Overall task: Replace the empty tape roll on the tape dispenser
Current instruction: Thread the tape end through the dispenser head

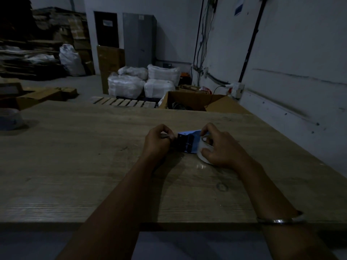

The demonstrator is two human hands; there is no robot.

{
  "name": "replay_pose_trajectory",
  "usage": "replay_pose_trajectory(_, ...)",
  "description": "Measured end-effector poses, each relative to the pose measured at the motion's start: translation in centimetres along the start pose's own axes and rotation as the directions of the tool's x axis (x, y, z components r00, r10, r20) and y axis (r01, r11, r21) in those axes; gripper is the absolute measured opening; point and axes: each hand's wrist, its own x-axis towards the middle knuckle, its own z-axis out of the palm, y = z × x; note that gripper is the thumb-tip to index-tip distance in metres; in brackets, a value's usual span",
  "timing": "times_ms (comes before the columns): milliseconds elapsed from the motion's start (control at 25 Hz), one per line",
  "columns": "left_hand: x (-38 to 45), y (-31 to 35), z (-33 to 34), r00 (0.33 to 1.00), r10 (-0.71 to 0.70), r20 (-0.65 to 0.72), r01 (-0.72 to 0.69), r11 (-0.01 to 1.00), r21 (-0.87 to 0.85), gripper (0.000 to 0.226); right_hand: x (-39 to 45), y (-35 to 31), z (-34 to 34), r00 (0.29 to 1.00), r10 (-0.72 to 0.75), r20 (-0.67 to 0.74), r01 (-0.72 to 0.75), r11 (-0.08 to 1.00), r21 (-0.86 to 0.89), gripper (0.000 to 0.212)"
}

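Observation:
A blue tape dispenser [187,141] lies on the wooden table [93,156], slightly right of the middle. My left hand [156,145] is closed around its dark front end on the left side. A pale tape roll [203,156] sits at the dispenser's right end, and my right hand [217,147] grips that roll, with fingers over the blue body's top edge. Much of the roll is hidden under my right hand. The scene is dim, so fine details of the dispenser are hard to make out.
A pale round object [9,119] rests at the table's left edge. Beyond the far edge stand an open cardboard box [191,100], white sacks [144,83] and a wooden pallet [122,102]. A wall [291,62] runs along the right.

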Motion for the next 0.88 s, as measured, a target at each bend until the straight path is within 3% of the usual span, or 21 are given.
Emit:
replay_pose_trajectory(120,-0.4,0.4,0.3,0.997,0.072,0.007,-0.072,0.997,0.038,0.015,0.2,0.0,0.4,0.998,0.010,-0.065,-0.014,0.998,-0.064,0.030)
replay_pose_trajectory(280,-1.2,0.9,0.7,0.957,0.290,-0.028,-0.278,0.938,0.209,0.010,0.6,-0.6,1.2,0.978,-0.077,-0.195,0.032,0.974,-0.223,0.048)
replay_pose_trajectory(440,-1.5,1.1,1.1,0.909,0.417,0.011,-0.402,0.870,0.285,0.004,0.6,-1.0,1.1,0.969,-0.130,-0.211,0.072,0.962,-0.264,0.059)
replay_pose_trajectory(560,-1.6,1.2,1.3,0.889,0.457,0.011,-0.441,0.851,0.285,0.004,0.6,-1.3,1.1,0.958,-0.195,-0.212,0.120,0.940,-0.321,0.047)
replay_pose_trajectory(720,-1.3,1.2,1.8,0.861,0.509,0.011,-0.478,0.800,0.362,0.008,0.6,-1.8,1.5,0.952,-0.145,-0.268,0.074,0.964,-0.256,0.020)
replay_pose_trajectory(880,-1.1,1.3,2.1,0.869,0.495,0.002,-0.454,0.797,0.399,0.009,0.9,-2.0,1.5,0.959,-0.109,-0.261,0.047,0.971,-0.234,0.018)
